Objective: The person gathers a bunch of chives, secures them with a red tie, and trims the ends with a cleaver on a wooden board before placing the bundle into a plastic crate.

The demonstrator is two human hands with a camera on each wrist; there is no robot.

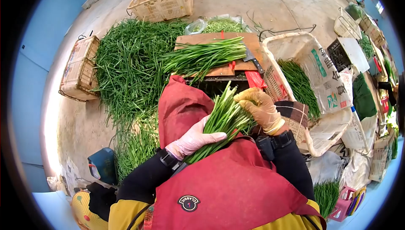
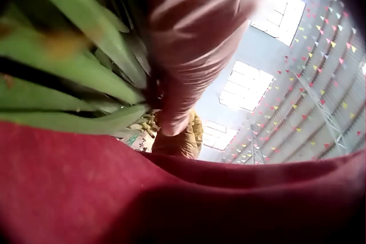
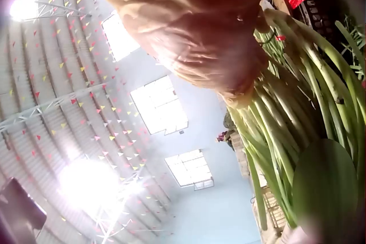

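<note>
Red apron (image 1: 228, 188) closest in, covering the lap. Just above it, a bunch of green stalks (image 1: 221, 120) held across the lap, cut ends pointing away toward the board. Left hand (image 1: 195, 139) in a pale glove wrapped around the lower part of the bunch, fingers (image 1: 211, 137) curled over the stalks, thumb side underneath. Right hand (image 1: 260, 108) in a tan glove curled over the upper end, fingers closed on the tips there. Both clamped on, nothing loose.

Best bet for this step, probably: keep the left grip snug so no stalks slide out, and use the right to even up the ends before loosening anything.

Further out, a wooden cutting board (image 1: 219, 52) with another bundle of stalks (image 1: 202, 57) lying across it and a knife (image 1: 252, 59) at its right edge. Big heap of loose greens (image 1: 126, 69) on the floor to the left, a lined crate (image 1: 308, 69) with more greens on the right, an empty basket (image 1: 162, 0) beyond.
</note>
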